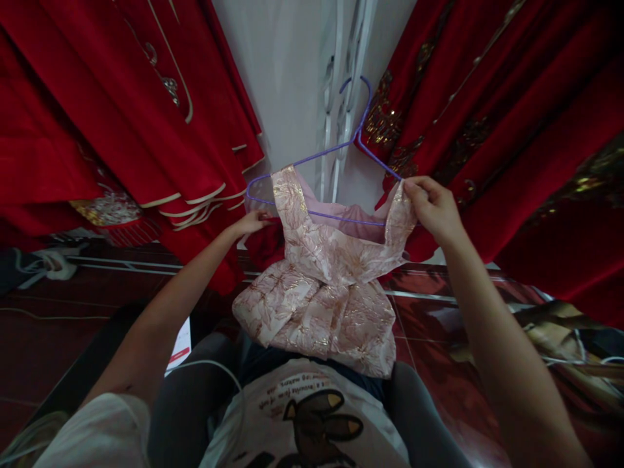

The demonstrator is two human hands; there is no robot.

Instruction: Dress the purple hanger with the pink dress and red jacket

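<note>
A pale pink dress with gold leaf patterns hangs on a thin purple hanger in front of me, its skirt bunched over my lap. My right hand pinches the dress's right shoulder strap near the hanger's arm. On the other side, my left hand is beside the left strap, just below the hanger's left end. Its fingers are stretched toward the dress, and I cannot tell whether they touch it. The hanger's hook rises free against the pale wall behind.
Red garments with gold trim hang at the left and right. Between them is a pale wall with metal-like uprights. A phone-like white screen lies by my left thigh, and a cable crosses my lap. Brownish bundled material lies at the right.
</note>
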